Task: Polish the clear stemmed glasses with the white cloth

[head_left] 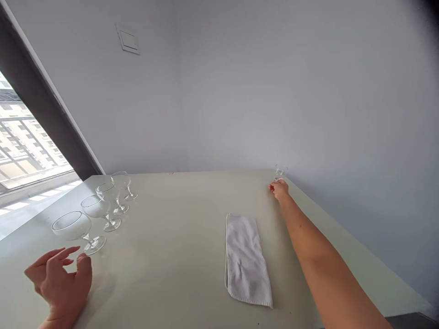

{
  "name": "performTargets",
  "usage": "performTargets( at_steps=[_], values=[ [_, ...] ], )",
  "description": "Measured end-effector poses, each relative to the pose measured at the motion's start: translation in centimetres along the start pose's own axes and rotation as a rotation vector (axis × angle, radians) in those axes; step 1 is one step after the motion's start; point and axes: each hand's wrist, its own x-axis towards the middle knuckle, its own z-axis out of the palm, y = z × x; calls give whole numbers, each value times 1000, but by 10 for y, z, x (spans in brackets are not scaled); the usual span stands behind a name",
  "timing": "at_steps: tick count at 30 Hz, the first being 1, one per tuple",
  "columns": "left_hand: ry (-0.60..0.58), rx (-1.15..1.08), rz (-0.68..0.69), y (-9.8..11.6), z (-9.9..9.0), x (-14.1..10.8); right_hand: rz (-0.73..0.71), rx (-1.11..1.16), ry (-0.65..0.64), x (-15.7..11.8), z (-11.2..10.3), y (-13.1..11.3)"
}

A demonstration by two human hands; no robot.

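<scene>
Pale tabletop (178, 214); four stemmed glasses (99, 210); another glass (280, 172) in right hand (279, 189)

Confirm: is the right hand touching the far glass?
Touching: the head view shows the right hand closed on the lower part of the far glass, with the bowl showing just above the fingers.

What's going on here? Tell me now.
A person is working at a pale table with bare hands. The right hand is stretched out to the table's far edge and grips a stemmed glass. The left hand is open, close to the base of the nearest in a row of four stemmed glasses along the left side. A folded white towel lies flat between the hands.
</scene>
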Motion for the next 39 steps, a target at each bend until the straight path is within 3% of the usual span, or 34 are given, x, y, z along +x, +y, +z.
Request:
performTargets(
  at_steps=[3,6,11,13,15,18,21,24,28,31,34,39],
  values=[
    [6,59,233,-8,1,0,-15,-23,-31,1,8,2],
    [21,85,296,-20,5,5,-29,-47,-83,-10,18,2],
    [142,25,593,-24,12,3,-122,-41,-290,-59,46,-4],
    [16,-12,686,-10,14,-9,-162,-25,-426,-92,61,-9],
    [-245,-74,699,13,20,-27,-197,-7,-597,-133,75,-16],
    [-612,-189,576,55,34,-56,-269,30,-945,-206,89,-25],
    [-790,-318,398,90,47,-78,-307,11,-1205,-276,93,-28],
    [-910,-473,190,109,48,-91,-341,-78,-1330,-325,92,-19],
    [-1025,-677,-55,107,35,-99,-366,-174,-1390,-354,88,-5],
    [-999,-682,-114,93,23,-95,-413,-263,-1472,-359,81,-12],
    [-830,-580,-161,68,13,-78,-576,-386,-1460,-360,63,-39],
    [-562,-393,-191,8,-8,-29,-843,-279,-1379,-377,3,-97]
  ],
)
